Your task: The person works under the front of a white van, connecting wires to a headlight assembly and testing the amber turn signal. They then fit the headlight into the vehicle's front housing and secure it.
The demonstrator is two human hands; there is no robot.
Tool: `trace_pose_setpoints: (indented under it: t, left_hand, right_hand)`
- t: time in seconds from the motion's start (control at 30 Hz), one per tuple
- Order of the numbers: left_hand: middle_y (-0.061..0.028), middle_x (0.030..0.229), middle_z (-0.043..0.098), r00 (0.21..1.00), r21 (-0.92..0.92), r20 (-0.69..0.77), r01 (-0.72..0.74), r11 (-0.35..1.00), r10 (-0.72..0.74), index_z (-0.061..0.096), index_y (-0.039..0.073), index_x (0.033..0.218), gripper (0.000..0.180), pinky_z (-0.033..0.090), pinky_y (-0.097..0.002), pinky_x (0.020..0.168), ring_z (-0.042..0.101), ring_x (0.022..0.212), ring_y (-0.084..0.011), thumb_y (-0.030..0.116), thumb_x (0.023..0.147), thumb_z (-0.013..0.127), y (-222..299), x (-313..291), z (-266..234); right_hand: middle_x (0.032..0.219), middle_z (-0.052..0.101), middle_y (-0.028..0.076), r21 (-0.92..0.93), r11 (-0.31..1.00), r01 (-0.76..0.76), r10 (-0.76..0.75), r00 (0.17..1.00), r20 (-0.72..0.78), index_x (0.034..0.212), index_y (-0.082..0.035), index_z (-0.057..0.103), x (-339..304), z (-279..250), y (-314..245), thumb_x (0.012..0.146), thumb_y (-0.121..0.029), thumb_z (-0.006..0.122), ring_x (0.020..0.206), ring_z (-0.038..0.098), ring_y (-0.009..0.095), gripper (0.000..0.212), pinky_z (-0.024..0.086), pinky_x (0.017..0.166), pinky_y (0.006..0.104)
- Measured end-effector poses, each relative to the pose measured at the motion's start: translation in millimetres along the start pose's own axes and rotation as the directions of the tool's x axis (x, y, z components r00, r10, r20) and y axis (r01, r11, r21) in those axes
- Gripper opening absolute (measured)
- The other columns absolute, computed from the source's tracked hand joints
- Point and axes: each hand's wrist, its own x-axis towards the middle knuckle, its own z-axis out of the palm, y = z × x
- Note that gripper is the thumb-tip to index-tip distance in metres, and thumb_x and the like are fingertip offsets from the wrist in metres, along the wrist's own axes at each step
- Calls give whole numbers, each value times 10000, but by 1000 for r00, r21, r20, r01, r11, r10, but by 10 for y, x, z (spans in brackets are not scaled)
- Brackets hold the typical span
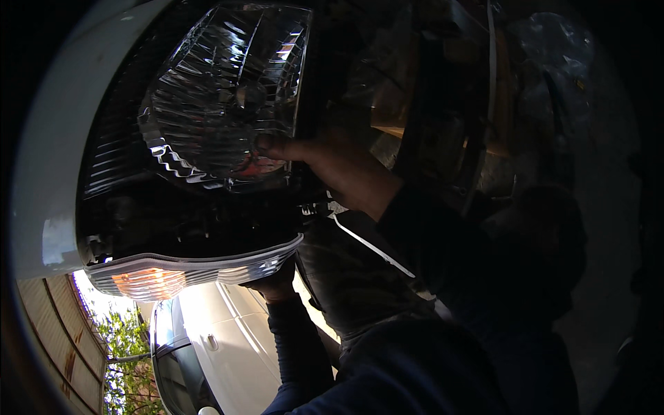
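Observation:
A vehicle headlight (228, 97) with a clear, faceted lens is at the upper left, with a reddish-orange patch near its lower right edge. My right hand (342, 169) comes in from the right and grips that edge. Its thumb lies over the lens, and the other fingers are hidden behind. Below is a curved, ribbed clear lamp (207, 270) with a glowing amber section. Against the right end of that lamp, my left hand (277, 283) reaches up from below. Its fingers are in deep shadow and mostly hidden. Dark sleeves cover both forearms.
Pale bodywork (48, 180) curves along the left side. A light-coloured car (221, 346) stands lower left, beside green foliage (124, 346) and a ribbed metal wall (59, 332). Clear plastic wrapping (553, 48) lies in shadow at the upper right. The picture's right side is very dark.

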Motion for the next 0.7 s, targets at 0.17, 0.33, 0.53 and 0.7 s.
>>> trace_pose_setpoints:
  t: [0.17,0.33,0.53,0.7]
  left_hand:
    - [-152,1553,364,951,-393,-308,-119,912,-8,352,131,1519,920,243,-585,1182,354,1420,-374,730,851,549,-22,-138,-81]
    - [-161,1514,416,950,149,-308,-4,989,50,408,138,1490,974,260,-606,1172,380,1396,-395,808,797,548,-36,-121,-156]
    - [-172,1518,394,891,447,-411,13,894,193,360,124,1509,957,300,-592,1159,391,1383,-396,789,839,516,-104,-40,-7]
    - [-172,1537,358,829,340,-525,-3,940,192,287,131,1542,913,286,-588,1166,370,1399,-386,742,893,482,-95,-54,74]
  right_hand:
    - [1120,720,148,64,997,44,-47,997,55,1182,22,673,6,-9,13,812,-310,834,1005,688,230,522,523,908,344]
    - [1128,714,152,4,998,56,-56,998,43,1177,39,660,35,-7,34,846,-281,795,1029,680,221,480,507,943,336]
    - [1124,710,149,92,995,37,-41,999,32,1181,38,646,-1,17,7,820,-247,824,1028,677,227,494,524,923,332]
    - [1160,709,139,59,991,124,-126,991,38,1225,11,654,-96,22,-35,845,-244,804,1039,677,215,481,523,927,330]
